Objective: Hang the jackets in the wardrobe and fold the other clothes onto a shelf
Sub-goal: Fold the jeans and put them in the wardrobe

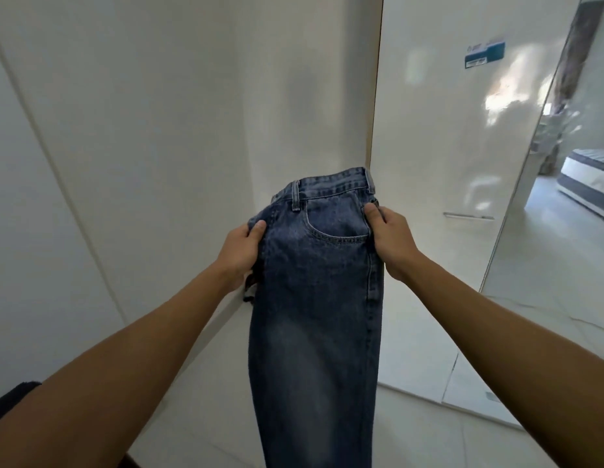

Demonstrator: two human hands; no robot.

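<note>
A pair of blue denim jeans (314,298), folded lengthwise leg on leg, hangs in front of me with the waistband up. My left hand (241,253) grips the left edge just below the waistband, thumb on the front. On the right edge by the front pocket, my right hand (390,239) holds the cloth with the thumb pressed on the denim. The legs drop out of view at the bottom. Behind the jeans stands the white wardrobe (158,130), its inside pale and bare where I can see it.
An open glossy white wardrobe door (456,146) with a slim metal handle (468,216) and a blue sticker stands to the right. A mattress (587,177) shows at the far right. A dark cloth (13,396) lies at the lower left. The floor is pale tile.
</note>
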